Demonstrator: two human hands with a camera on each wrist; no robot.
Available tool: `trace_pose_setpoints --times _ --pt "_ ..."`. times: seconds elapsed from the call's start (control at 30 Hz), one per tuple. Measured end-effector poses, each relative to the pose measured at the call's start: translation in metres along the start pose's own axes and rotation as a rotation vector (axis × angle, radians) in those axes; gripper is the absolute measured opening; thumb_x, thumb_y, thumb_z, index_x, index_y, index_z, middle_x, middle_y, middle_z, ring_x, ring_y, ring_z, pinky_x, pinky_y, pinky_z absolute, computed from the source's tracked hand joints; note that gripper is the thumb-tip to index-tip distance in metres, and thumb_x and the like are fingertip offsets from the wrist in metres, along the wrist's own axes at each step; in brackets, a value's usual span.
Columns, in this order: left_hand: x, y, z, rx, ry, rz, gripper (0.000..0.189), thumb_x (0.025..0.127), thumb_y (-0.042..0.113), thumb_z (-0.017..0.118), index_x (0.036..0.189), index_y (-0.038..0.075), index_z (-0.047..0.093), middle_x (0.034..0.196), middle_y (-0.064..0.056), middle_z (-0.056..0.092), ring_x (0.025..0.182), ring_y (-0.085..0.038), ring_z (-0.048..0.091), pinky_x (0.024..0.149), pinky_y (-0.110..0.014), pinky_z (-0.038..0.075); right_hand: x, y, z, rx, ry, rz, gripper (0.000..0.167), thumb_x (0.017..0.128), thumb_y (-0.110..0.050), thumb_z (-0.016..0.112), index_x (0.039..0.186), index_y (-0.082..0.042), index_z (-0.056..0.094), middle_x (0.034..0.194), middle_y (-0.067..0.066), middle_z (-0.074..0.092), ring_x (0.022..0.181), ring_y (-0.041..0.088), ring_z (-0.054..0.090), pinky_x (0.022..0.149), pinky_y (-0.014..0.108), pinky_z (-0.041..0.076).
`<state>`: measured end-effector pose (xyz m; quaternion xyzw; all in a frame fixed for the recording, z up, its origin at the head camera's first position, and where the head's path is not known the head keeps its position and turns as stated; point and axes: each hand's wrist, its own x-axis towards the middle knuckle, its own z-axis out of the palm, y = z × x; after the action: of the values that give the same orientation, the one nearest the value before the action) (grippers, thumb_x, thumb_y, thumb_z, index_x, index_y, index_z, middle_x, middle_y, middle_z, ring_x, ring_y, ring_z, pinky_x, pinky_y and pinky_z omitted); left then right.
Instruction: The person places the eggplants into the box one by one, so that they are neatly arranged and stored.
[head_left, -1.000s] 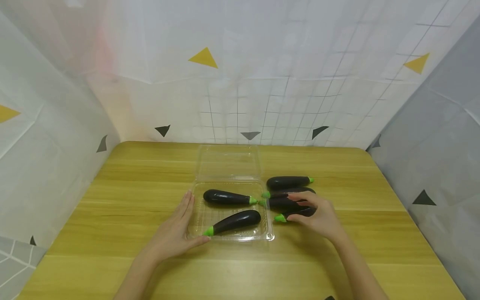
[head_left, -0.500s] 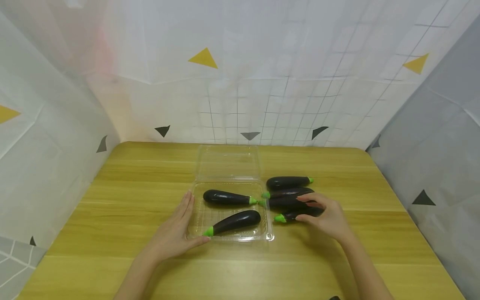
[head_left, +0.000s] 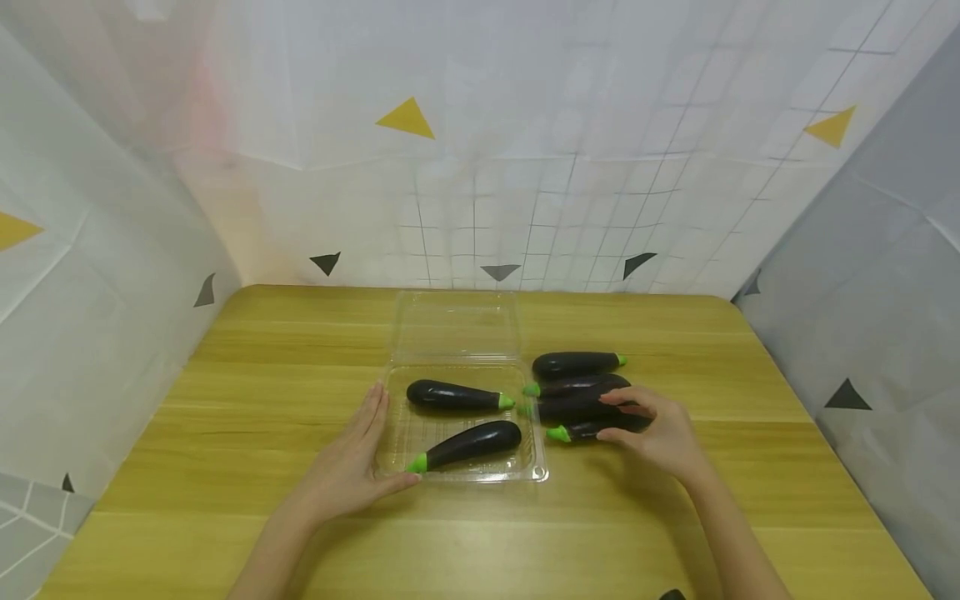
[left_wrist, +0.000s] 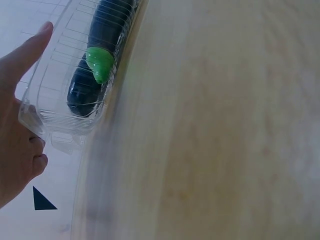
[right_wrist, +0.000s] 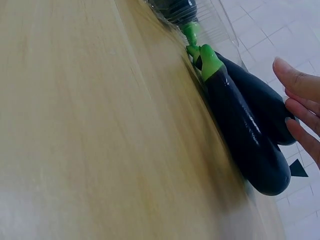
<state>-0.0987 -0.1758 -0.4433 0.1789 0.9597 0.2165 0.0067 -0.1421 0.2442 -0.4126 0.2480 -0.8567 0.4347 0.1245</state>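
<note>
Two dark purple eggplants with green stems, a rear one (head_left: 453, 396) and a front one (head_left: 472, 444), lie in a clear plastic clamshell box (head_left: 538, 433) whose lid is raised back. My left hand (head_left: 345, 462) rests on the box's left side, fingers straight along the wall and thumb at the front edge. My right hand (head_left: 656, 429) hovers over the right end of the nearest loose eggplant (head_left: 588, 430), thumb and fingers apart. In the right wrist view, the fingertips (right_wrist: 292, 125) lie beside a second eggplant (right_wrist: 262, 102) and the front eggplant (right_wrist: 245, 135) is not gripped.
Beyond the nearest eggplant lie several more loose ones, including the farthest eggplant (head_left: 573, 364), right of the box. The clear lid (head_left: 456, 325) lies toward the back of the wooden table (head_left: 300, 333). A white patterned sheet (head_left: 480, 183) hangs behind it.
My right hand has shifted slightly right along the nearest loose eggplant, baring more of it. My left hand and the box have stayed in place.
</note>
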Motion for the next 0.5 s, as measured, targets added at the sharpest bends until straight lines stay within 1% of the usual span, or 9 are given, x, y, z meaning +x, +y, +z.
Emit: trace_pose_setpoints --times 0.17,0.3,0.37,0.5 --pt "0.0 0.0 0.0 -0.002 0.002 0.006 0.117 0.078 0.073 0.058 0.153 0.0 0.007 0.161 -0.013 -0.005 0.145 -0.032 0.007 0.11 -0.051 0.027 -0.003 0.005 0.0 -0.046 0.005 0.03 0.042 0.061 0.005 0.087 0.098 0.0 0.069 0.098 0.014 0.07 0.092 0.025 0.065 0.08 0.027 0.055" --pt "0.0 -0.001 0.001 -0.001 0.007 0.008 0.117 0.078 0.072 0.059 0.153 0.0 0.007 0.161 -0.014 -0.004 0.145 -0.032 0.007 0.11 -0.051 0.028 -0.007 0.022 0.001 -0.066 0.011 0.038 0.042 0.061 0.002 0.088 0.099 -0.002 0.07 0.097 0.012 0.07 0.091 0.029 0.065 0.08 0.026 0.055" --pt "0.0 -0.001 0.001 0.001 0.01 0.01 0.116 0.078 0.072 0.059 0.153 0.0 0.007 0.161 -0.014 -0.004 0.145 -0.032 0.008 0.109 -0.051 0.028 -0.009 0.032 0.001 -0.079 0.012 0.046 0.043 0.061 -0.001 0.089 0.099 -0.004 0.07 0.097 0.009 0.071 0.091 0.026 0.066 0.08 0.025 0.055" --pt "0.0 -0.001 0.001 0.007 0.013 0.013 0.116 0.078 0.072 0.059 0.153 0.0 0.007 0.16 -0.015 -0.003 0.145 -0.033 0.009 0.11 -0.051 0.028 -0.012 0.046 0.0 -0.095 0.015 0.059 0.042 0.062 -0.008 0.09 0.099 -0.009 0.071 0.098 0.003 0.071 0.093 0.012 0.065 0.082 0.021 0.053"
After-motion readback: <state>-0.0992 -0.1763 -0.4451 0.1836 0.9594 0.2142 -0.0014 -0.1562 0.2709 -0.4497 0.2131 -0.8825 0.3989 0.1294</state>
